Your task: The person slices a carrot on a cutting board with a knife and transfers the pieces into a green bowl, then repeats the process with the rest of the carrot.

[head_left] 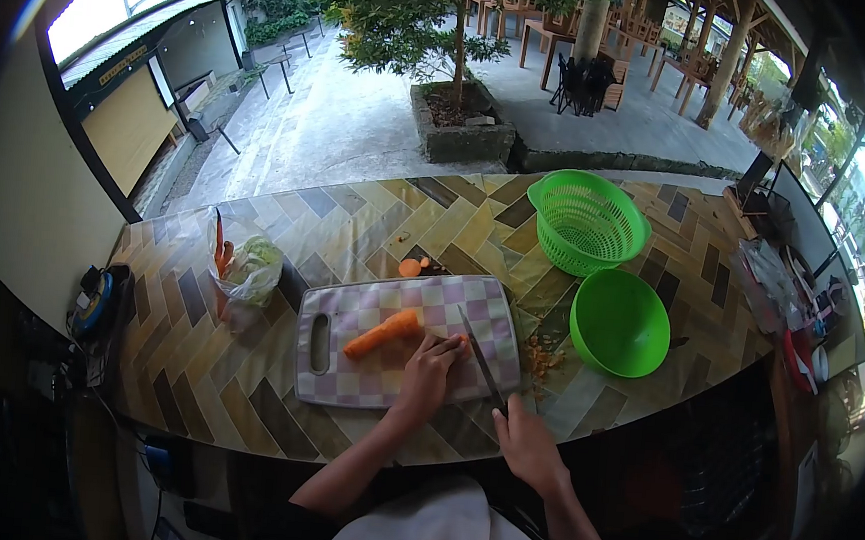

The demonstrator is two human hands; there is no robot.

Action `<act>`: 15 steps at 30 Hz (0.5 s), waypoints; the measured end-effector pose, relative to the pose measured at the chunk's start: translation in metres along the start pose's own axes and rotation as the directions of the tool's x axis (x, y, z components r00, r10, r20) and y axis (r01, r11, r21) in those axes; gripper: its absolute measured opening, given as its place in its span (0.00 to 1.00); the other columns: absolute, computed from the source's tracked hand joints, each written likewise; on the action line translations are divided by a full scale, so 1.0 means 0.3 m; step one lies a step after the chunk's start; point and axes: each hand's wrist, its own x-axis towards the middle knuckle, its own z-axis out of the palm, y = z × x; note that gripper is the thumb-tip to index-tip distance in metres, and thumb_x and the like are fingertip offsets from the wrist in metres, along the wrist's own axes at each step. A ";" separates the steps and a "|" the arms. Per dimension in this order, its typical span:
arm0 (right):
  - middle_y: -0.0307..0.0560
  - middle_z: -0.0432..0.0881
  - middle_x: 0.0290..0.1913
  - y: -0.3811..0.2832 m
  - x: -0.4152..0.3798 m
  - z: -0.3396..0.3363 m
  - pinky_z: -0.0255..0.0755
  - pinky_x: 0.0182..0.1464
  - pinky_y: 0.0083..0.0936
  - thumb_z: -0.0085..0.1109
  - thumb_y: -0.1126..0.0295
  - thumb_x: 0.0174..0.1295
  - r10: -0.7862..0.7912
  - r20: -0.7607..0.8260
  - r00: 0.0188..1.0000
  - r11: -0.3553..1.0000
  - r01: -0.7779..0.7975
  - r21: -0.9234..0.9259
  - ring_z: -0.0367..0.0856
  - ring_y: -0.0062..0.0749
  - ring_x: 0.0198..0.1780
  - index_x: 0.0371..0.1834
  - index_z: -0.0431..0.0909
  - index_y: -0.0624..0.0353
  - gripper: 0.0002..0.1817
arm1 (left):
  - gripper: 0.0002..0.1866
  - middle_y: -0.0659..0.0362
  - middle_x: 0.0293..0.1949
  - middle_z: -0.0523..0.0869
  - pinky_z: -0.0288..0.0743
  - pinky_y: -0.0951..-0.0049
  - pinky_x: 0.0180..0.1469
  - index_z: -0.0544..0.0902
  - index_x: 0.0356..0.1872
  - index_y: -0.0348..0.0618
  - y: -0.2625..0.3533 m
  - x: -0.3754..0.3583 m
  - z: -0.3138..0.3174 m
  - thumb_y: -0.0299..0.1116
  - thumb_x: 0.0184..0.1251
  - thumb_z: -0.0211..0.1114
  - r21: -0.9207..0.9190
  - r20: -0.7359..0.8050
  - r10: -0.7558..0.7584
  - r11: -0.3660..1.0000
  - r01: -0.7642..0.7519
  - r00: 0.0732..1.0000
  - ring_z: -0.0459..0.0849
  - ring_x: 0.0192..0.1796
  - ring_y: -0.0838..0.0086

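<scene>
On the checkered cutting board point(365, 381), my left hand point(429, 372) has its fingers closed on a small orange piece of carrot point(463, 343). My right hand point(531, 443) grips the dark handle of a knife point(481, 356), whose blade slants up and left just beside my left fingertips. Left of that hand lies a large peeled carrot point(384, 334) on the board. Behind the board's far edge are a few cut carrot ends point(412, 267). My left fingers hide most of the piece under them.
A green colander point(588, 224) and a green bowl point(620, 323) stand right of the board. Orange peelings point(543, 360) lie between board and bowl. At left is a plastic bag point(249, 267) with vegetables. The table's curved near edge runs close to my body.
</scene>
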 end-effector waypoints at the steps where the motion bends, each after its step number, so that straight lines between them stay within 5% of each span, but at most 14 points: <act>1: 0.73 0.79 0.29 -0.006 0.008 0.008 0.67 0.38 0.59 0.47 0.61 0.75 -0.002 -0.015 1.000 1.000 0.002 -0.001 0.78 0.72 0.37 0.42 0.64 0.68 0.16 | 0.11 0.49 0.49 0.88 0.79 0.65 0.55 0.89 0.44 0.36 -0.002 -0.001 -0.002 0.27 0.63 0.67 -0.002 0.000 -0.004 1.000 0.004 1.000 0.84 0.50 0.58; 15: 0.72 0.80 0.27 0.016 0.036 0.062 0.70 0.37 0.61 0.44 0.62 0.76 -0.034 -0.021 0.999 0.998 0.033 -0.053 0.80 0.71 0.34 0.45 0.64 0.68 0.15 | 0.11 0.49 0.46 0.90 0.79 0.65 0.53 0.90 0.41 0.36 0.000 0.016 0.001 0.26 0.57 0.72 -0.014 -0.024 -0.021 1.000 0.020 0.999 0.85 0.48 0.60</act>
